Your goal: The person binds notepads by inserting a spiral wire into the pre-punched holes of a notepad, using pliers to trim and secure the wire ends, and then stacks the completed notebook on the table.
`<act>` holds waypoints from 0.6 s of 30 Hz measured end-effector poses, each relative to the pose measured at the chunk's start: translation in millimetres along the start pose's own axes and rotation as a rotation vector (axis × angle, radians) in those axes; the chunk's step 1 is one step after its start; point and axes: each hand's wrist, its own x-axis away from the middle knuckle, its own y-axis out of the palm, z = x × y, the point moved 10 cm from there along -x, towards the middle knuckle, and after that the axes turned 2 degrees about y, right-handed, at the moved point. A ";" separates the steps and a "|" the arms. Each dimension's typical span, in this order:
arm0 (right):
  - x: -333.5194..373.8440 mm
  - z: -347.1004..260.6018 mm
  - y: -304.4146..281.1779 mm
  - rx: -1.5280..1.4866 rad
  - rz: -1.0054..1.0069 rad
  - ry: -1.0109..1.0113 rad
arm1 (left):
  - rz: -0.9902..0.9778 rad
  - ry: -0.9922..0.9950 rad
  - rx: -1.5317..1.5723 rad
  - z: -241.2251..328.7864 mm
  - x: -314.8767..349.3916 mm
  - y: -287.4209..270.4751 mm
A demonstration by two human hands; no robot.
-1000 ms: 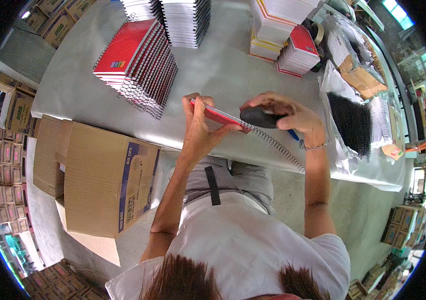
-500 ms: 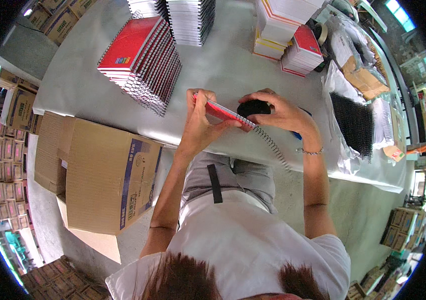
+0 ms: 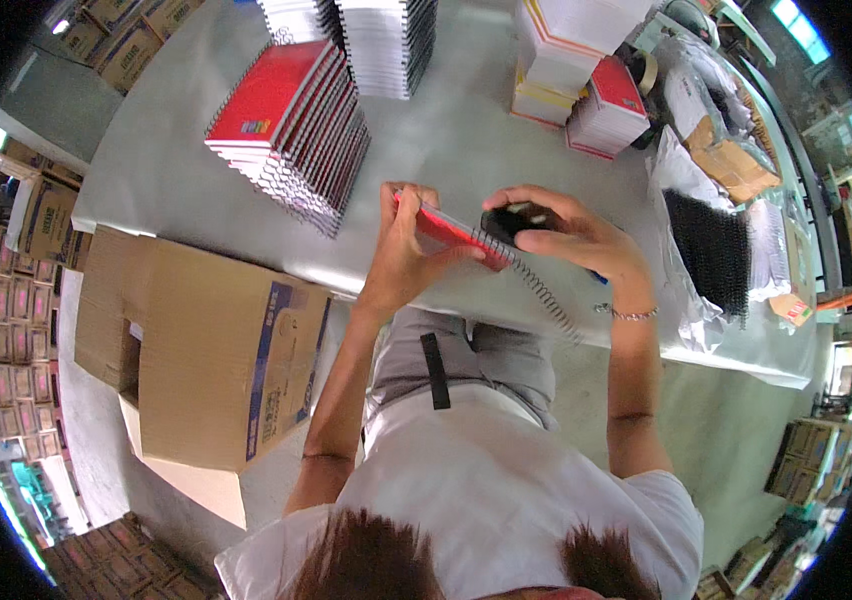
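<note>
My left hand (image 3: 401,245) grips a small red-covered notebook (image 3: 443,233) edge-on above the table's front edge, thumb along its near side. A thin dark spiral coil (image 3: 548,296) runs along the notebook's spine edge, and its loose end dangles to the lower right. How far the coil is threaded through the holes I cannot make out. In my right hand (image 3: 586,235), fingers curled round it, is a dark rounded object (image 3: 516,218) with a shiny patch. It is close to the coil at the notebook's right end; whether it touches is unclear.
Red spiral notebooks (image 3: 291,125) are stacked at the back left, beside white spiral-bound stacks (image 3: 388,45). Unbound red-and-white stacks (image 3: 607,112) stand at the back right. Black coils (image 3: 708,250) lie on plastic at the right. A large cardboard box (image 3: 201,350) stands at the left.
My right hand has turned and lifted slightly, tilting the dark object so a shiny patch shows. More coil loops show at the notebook's right end. My left hand keeps its grip.
</note>
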 end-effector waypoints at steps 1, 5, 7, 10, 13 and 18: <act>-0.9 -4.4 1.7 -0.118 -0.048 -0.011 | 0.003 0.014 -0.003 1.7 -1.6 -0.7; -8.0 -20.5 8.4 0.232 -0.037 0.003 | -0.022 0.016 0.028 -0.9 -5.1 -4.0; -12.2 -22.3 11.2 0.393 -0.034 0.028 | -0.054 0.012 0.060 -2.6 0.9 0.0; -16.7 11.3 -11.6 0.571 0.076 0.051 | -0.048 -0.028 0.028 -1.9 -5.6 -4.1; -14.7 -2.2 -7.2 0.183 0.068 0.083 | -0.031 0.021 0.044 0.1 -6.0 -5.0; -20.4 10.5 4.6 0.208 -0.041 0.075 | -0.032 0.002 0.047 -2.2 -4.3 -5.7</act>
